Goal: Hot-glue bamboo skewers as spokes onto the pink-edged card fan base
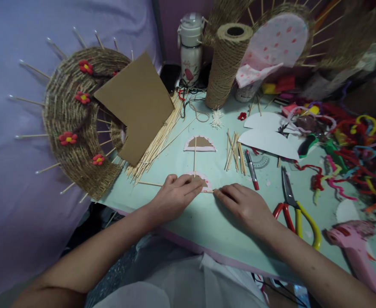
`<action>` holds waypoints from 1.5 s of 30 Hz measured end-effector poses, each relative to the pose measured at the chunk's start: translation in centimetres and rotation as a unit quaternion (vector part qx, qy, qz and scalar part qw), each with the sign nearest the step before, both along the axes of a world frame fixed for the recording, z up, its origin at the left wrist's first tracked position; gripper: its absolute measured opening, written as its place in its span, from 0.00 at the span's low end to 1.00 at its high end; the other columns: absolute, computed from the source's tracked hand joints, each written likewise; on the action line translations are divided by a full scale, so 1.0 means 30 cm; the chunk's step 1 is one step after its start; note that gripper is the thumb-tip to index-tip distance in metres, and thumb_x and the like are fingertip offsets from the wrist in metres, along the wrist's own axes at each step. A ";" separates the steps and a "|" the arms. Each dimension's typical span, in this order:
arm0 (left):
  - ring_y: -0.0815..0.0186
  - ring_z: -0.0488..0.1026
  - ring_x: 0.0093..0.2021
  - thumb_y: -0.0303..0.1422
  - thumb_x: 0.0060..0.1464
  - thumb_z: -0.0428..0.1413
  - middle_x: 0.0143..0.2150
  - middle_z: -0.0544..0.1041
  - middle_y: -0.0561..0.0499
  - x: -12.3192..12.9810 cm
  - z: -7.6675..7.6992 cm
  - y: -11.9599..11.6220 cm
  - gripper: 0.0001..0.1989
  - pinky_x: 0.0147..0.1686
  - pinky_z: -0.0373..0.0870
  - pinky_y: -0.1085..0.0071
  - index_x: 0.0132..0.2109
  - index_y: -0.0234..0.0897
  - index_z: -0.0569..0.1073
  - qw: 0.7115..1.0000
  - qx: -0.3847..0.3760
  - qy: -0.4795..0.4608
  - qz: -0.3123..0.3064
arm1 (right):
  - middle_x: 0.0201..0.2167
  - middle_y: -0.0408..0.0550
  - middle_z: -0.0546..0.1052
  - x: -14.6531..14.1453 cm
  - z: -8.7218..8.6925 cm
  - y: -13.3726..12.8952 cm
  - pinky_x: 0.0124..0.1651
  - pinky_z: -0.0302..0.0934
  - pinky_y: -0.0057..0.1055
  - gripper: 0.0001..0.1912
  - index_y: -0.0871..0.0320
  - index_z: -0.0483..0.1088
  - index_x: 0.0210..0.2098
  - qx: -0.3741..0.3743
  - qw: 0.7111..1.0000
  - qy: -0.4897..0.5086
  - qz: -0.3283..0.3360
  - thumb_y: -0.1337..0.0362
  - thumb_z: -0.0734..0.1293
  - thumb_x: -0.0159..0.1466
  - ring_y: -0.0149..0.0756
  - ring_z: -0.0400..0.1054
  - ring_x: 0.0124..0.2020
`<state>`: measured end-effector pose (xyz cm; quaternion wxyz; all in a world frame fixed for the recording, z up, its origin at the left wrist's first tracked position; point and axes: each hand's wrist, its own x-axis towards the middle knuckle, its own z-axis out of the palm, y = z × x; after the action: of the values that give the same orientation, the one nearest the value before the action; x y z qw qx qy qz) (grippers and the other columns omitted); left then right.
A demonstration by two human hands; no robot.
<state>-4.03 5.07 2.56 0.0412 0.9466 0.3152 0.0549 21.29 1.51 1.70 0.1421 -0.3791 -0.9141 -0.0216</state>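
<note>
Fingers bent over the near half-round piece (209, 185), the left hand (176, 196) could skew its stick (194, 160) by pressing unevenly, the curled right hand (247, 206) touching at four o'clock, either grip unclear.

Two pink-edged half-discs (203, 143); one marker (252, 170); one bottle (190, 55).

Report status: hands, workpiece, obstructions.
Left hand on near half-round piece; right hand at its edge. Stick overlaps far half-round piece. Scissors beside right forearm.
</note>
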 end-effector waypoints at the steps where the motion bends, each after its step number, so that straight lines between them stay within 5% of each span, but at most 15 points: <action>1: 0.61 0.66 0.55 0.30 0.68 0.48 0.62 0.73 0.51 0.000 0.000 0.000 0.17 0.40 0.55 0.64 0.61 0.43 0.68 1.000 0.001 0.004 0.001 | 0.35 0.53 0.76 -0.001 0.000 0.000 0.34 0.56 0.33 0.15 0.66 0.72 0.48 -0.002 1.000 0.003 0.000 0.71 0.55 0.71 0.39 0.64 0.35; 45: 0.64 0.66 0.54 0.29 0.67 0.49 0.60 0.74 0.54 0.004 -0.005 -0.001 0.17 0.40 0.54 0.63 0.60 0.45 0.69 1.000 0.001 -0.018 0.012 | 0.33 0.52 0.75 -0.004 -0.033 -0.017 0.34 0.57 0.33 0.13 0.65 0.72 0.50 -0.002 0.999 0.032 -0.025 0.73 0.60 0.69 0.38 0.64 0.34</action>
<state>-3.92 5.04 2.40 0.0457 0.9415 0.3257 0.0730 21.18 1.00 0.71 0.1696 -0.4030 -0.8993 -0.0110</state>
